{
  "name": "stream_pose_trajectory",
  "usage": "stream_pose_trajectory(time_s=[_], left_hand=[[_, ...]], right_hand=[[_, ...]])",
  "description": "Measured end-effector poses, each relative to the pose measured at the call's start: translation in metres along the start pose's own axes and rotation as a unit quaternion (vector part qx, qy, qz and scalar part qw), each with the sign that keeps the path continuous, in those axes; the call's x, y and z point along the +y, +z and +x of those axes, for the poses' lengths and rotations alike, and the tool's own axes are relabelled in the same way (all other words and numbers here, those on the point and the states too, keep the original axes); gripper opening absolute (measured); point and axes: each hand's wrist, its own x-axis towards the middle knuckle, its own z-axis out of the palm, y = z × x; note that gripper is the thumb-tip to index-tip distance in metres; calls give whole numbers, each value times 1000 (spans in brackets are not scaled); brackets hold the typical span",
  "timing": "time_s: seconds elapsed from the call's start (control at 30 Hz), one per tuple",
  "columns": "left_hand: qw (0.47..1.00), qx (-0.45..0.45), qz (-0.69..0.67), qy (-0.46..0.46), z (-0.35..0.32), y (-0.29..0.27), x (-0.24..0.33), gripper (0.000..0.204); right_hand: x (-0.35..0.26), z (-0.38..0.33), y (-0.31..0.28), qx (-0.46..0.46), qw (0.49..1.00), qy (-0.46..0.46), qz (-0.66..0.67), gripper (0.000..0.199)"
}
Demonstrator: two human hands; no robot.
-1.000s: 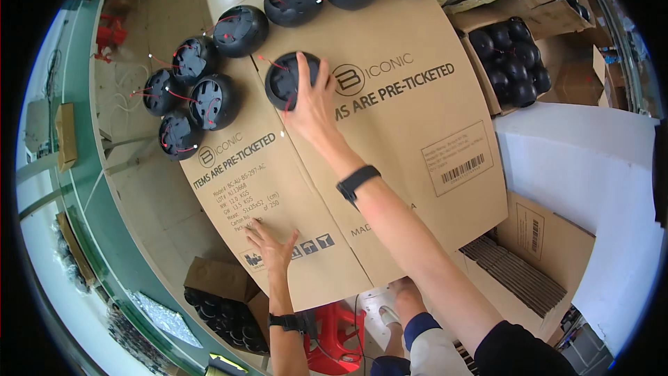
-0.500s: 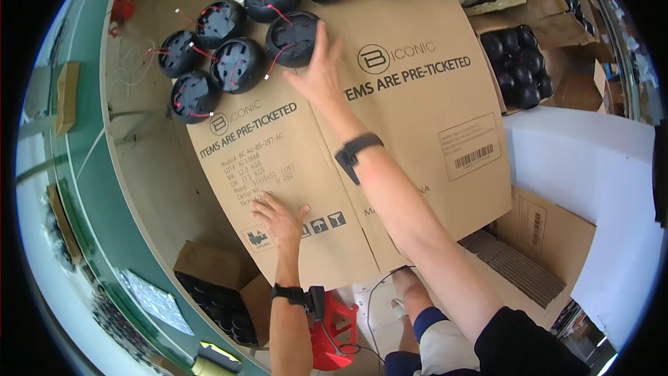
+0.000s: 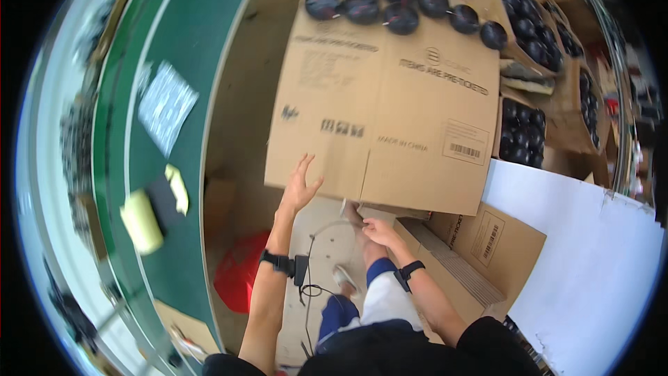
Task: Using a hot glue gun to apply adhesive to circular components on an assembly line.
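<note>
A large flattened brown cardboard sheet (image 3: 390,111) lies on the work surface in front of me. Several round black disc-shaped parts (image 3: 400,0) with thin wires sit in a row along its far edge. My left hand (image 3: 300,184) is spread open at the sheet's near edge, fingers apart, holding nothing. My right hand (image 3: 372,226) is lower, just under the near edge, with fingers curled around a thin grey cable (image 3: 321,230) that loops down toward my legs.
Open cartons of black discs (image 3: 525,31) stand at the right. A white sheet (image 3: 584,251) and a brown box (image 3: 487,237) lie lower right. A green belt (image 3: 167,97) with paper and yellow tape runs along the left. A red object (image 3: 240,271) sits on the floor.
My right hand let go of the black disc at the far edge and pulled back to the sheet's near edge. My head turned, so the sheet now sits farther from me.
</note>
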Motion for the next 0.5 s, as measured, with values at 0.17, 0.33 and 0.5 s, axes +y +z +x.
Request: stream_pose_trajectory(time_s=[0.17,0.33,0.5], left_hand=[[961,210,-182,13,-209,-71,22,59],[985,171,27,18,-451,-74,-15,51],[967,252,-8,43,-681,8,-57,45]], right_hand=[[-82,-98,73,101,967,-219,-85,31],[-168,-243,242,17,776,-609,-161,30],[-145,-365,418,-315,481,-768,-282,41]])
